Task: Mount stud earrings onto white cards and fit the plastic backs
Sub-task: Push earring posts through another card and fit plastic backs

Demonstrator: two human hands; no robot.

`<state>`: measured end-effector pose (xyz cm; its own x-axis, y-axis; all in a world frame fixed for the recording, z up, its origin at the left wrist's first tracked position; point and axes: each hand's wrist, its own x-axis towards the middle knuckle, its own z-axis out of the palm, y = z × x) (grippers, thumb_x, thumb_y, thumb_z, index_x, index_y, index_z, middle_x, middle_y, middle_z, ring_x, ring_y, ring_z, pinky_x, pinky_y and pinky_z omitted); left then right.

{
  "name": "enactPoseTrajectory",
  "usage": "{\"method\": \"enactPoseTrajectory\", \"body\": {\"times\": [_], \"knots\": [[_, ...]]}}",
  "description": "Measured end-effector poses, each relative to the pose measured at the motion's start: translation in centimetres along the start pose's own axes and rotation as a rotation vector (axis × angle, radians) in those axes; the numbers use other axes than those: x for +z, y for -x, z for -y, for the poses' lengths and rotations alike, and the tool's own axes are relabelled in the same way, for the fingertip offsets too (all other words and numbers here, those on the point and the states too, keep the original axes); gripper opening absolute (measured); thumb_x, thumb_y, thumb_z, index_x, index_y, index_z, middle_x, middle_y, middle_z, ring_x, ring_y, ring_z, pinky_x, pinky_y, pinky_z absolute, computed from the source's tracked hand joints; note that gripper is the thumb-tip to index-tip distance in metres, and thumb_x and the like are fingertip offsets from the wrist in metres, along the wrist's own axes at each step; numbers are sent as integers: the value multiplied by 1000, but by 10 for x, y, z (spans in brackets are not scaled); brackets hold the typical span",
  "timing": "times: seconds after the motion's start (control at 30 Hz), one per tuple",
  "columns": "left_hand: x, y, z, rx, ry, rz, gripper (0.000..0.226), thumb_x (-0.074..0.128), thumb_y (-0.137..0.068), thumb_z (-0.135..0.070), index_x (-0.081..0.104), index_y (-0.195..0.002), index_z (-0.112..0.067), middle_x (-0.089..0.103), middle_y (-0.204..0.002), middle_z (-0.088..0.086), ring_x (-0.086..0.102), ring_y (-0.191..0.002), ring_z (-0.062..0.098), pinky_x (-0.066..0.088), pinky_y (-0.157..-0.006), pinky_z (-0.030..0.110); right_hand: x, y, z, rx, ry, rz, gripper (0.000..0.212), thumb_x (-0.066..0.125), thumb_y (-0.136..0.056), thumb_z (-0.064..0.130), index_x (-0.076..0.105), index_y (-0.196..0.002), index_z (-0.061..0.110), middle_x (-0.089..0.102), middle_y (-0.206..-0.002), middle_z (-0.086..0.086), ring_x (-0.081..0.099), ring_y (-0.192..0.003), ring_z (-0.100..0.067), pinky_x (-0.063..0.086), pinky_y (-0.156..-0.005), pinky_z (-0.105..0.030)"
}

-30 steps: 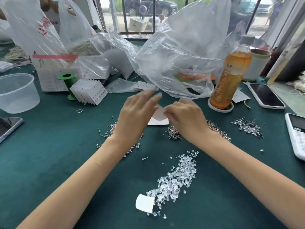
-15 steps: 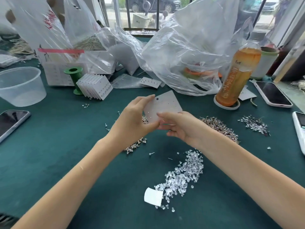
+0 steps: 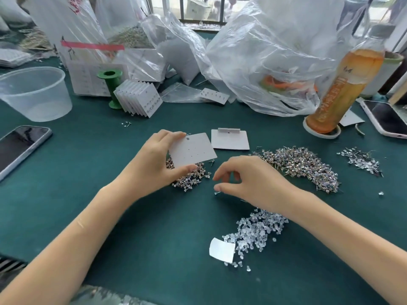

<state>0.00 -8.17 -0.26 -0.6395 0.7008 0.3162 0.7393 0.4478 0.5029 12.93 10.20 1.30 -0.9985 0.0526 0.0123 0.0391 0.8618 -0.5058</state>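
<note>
A white punched card is held tilted above a stud heap; a second card lies flat behind, clear plastic backs nearer.

White card in left hand, right hand above studs.

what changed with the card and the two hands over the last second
The right hand let go of the white card and dropped toward the table, its fingers now curled just above a loose stud; whether it pinches the stud is unclear. The left hand lifted the card off the table and now holds it alone. The second card and the plastic backs stayed put.
</note>
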Motion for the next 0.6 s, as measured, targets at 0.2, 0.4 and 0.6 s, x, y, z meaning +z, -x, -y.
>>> {"method": "enactPoseTrajectory", "body": {"times": [0.2, 0.4, 0.6], "knots": [[3, 3, -1, 16, 11, 10, 71, 76, -73, -40, 49, -133, -12, 53, -122, -1, 47, -114, 14, 32, -98, 20, 5, 5, 2, -118, 134, 7, 9, 69, -85, 35, 70, -93, 30, 61, -86, 17, 47, -78, -4, 35, -73, -20], [6, 5, -1, 7, 15, 17, 71, 75, -74, -41, 49, -134, -14, 52, -121, -2, 47, -113, 16, 32, -98, 23, 14, 8, 1, -254, 200, -107, 7, 73, -83, 23, 74, -91, 23, 67, -83, 8, 56, -76, -18, 42, -78, -34], [7, 5, -2, 2, 9, 24, 71, 75, -74, -41, 48, -134, -14, 52, -121, -2, 46, -113, 15, 31, -99, 23, 14, 7, 2, -373, 285, -151, 6, 78, -78, 17, 72, -78, 18, 67, -74, 6, 58, -67, -22, 48, -67, -37]]}}
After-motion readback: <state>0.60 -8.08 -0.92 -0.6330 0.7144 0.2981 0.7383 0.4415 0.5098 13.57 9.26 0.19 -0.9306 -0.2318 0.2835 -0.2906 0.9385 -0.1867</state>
